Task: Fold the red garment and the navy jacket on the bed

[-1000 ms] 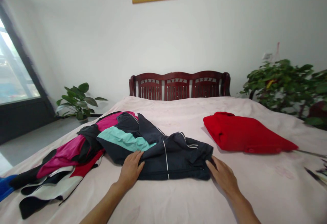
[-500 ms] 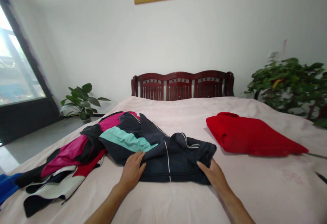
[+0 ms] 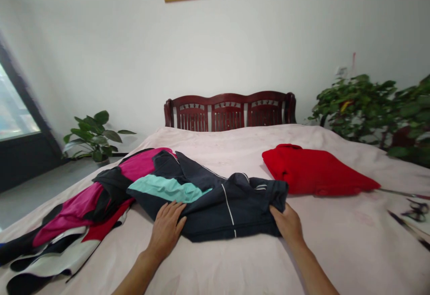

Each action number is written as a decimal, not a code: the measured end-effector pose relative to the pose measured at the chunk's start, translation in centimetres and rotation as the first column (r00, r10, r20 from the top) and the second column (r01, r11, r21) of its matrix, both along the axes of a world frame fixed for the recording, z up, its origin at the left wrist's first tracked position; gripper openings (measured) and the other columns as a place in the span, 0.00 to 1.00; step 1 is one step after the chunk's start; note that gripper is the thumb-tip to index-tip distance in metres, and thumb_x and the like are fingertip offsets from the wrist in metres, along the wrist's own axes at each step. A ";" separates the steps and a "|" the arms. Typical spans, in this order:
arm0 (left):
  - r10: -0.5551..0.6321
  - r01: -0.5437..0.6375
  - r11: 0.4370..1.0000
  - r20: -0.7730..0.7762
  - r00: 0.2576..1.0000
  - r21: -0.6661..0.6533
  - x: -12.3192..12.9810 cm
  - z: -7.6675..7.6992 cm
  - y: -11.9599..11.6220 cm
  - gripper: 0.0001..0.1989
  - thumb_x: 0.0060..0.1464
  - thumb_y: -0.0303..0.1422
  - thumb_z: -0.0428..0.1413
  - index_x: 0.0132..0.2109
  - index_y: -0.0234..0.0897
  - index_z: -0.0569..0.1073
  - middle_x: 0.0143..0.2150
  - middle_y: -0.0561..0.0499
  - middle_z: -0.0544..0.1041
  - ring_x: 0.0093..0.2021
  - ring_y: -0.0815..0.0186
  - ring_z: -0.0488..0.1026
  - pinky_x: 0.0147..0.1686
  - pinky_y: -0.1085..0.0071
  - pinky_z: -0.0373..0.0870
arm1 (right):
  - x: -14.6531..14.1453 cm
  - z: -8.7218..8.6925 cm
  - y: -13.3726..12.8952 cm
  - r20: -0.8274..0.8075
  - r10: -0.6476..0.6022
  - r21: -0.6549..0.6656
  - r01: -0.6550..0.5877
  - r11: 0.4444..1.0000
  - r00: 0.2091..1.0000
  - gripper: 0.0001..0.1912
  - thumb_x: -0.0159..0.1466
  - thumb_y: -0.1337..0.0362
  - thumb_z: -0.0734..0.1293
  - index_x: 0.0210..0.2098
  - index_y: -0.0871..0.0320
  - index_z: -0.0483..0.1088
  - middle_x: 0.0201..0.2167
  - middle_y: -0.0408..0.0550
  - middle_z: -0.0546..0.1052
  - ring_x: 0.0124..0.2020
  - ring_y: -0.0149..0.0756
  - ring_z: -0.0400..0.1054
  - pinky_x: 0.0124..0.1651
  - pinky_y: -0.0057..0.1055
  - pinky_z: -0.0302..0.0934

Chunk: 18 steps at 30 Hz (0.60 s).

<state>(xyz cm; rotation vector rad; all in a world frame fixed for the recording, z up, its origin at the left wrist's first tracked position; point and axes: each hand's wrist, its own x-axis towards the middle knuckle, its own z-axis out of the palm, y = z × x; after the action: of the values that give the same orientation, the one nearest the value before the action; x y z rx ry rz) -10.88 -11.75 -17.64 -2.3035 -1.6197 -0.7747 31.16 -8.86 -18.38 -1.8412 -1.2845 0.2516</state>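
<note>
A navy track jacket with white piping and a turquoise panel lies bunched on the bed in front of me. My left hand rests flat on its near edge, fingers apart. My right hand presses against the jacket's right end, with the fingers at the fabric's edge. To the left, a magenta, black, red and white garment lies in a loose heap against the jacket. A folded red garment sits to the right, beyond my right hand's reach of contact.
The pale pink bedsheet covers the bed, with a dark wooden headboard at the far end. Dark scissors lie at the right edge. Potted plants stand on the right, and another stands by the window.
My right hand has slid left from beside the jacket onto its right end, and that end now stands slightly bunched. The whole view has swung right, bringing the scissors into sight.
</note>
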 end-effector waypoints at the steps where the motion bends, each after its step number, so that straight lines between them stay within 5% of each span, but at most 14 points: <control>1: -0.009 0.009 1.000 -0.009 1.000 -0.011 0.0 -0.1 0.1 0.19 0.65 0.38 0.48 0.59 0.42 0.72 0.60 0.46 0.75 0.62 0.54 0.68 0.64 0.50 0.60 | 0.1 -0.1 0.0 -0.050 0.004 -0.006 -0.004 1.000 0.999 0.27 0.57 0.46 0.60 0.43 0.59 0.76 0.36 0.56 0.81 0.40 0.52 0.76 0.40 0.39 0.67; 4: -0.025 0.025 1.000 -0.019 0.999 -0.018 -0.2 -0.5 0.5 0.19 0.64 0.38 0.49 0.58 0.42 0.73 0.59 0.46 0.76 0.60 0.54 0.70 0.61 0.51 0.64 | 0.5 0.1 -0.2 -0.262 -0.051 0.092 0.077 0.993 0.964 0.33 0.60 0.46 0.59 0.55 0.63 0.69 0.45 0.59 0.79 0.46 0.49 0.74 0.47 0.39 0.66; 6: -0.028 0.028 1.000 -0.016 0.999 -0.004 -0.3 -0.7 0.7 0.19 0.64 0.38 0.49 0.58 0.42 0.74 0.58 0.46 0.77 0.59 0.54 0.71 0.60 0.52 0.65 | 1.2 0.8 -0.2 -0.259 -0.138 0.200 0.193 0.961 0.956 0.34 0.62 0.50 0.58 0.61 0.65 0.63 0.51 0.62 0.76 0.50 0.48 0.72 0.52 0.39 0.65; 9: -0.034 0.034 0.999 -0.020 0.999 0.004 -0.4 -0.9 0.9 0.19 0.64 0.38 0.49 0.58 0.42 0.74 0.58 0.46 0.77 0.58 0.54 0.72 0.59 0.53 0.67 | 2.7 2.4 0.4 0.065 -0.266 0.269 0.240 0.933 0.962 0.31 0.63 0.59 0.58 0.63 0.65 0.62 0.58 0.65 0.70 0.58 0.53 0.65 0.60 0.46 0.58; 11: -0.033 0.034 0.999 -0.031 0.999 0.009 -0.5 -1.1 1.1 0.19 0.63 0.38 0.50 0.57 0.42 0.75 0.57 0.46 0.77 0.58 0.54 0.73 0.58 0.53 0.68 | 3.8 3.5 1.2 0.358 -0.266 0.242 0.186 0.952 0.895 0.31 0.63 0.63 0.59 0.65 0.63 0.60 0.65 0.65 0.62 0.65 0.57 0.55 0.63 0.53 0.52; 14: -0.037 0.038 0.999 -0.043 0.998 0.028 -0.7 -1.3 1.3 0.18 0.62 0.37 0.50 0.56 0.43 0.75 0.56 0.46 0.78 0.57 0.55 0.74 0.57 0.55 0.70 | 4.9 4.2 3.2 0.672 -0.134 0.090 0.099 0.991 0.728 0.37 0.60 0.70 0.60 0.69 0.56 0.54 0.72 0.57 0.50 0.71 0.58 0.39 0.65 0.65 0.42; 18: -0.038 0.040 0.998 -0.047 0.998 0.052 -1.0 -1.7 1.5 0.18 0.62 0.38 0.50 0.56 0.44 0.75 0.56 0.46 0.78 0.56 0.56 0.75 0.57 0.55 0.71 | 5.5 3.4 5.5 0.773 0.031 -0.129 0.108 0.986 0.634 0.37 0.60 0.75 0.57 0.68 0.49 0.57 0.74 0.49 0.46 0.73 0.56 0.34 0.61 0.72 0.42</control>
<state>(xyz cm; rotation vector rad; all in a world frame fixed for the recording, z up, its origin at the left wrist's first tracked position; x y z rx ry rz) -11.84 -10.26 -19.32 -2.3055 -1.5210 -0.7578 36.67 -3.32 -14.99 -2.2151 -1.8295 -0.5636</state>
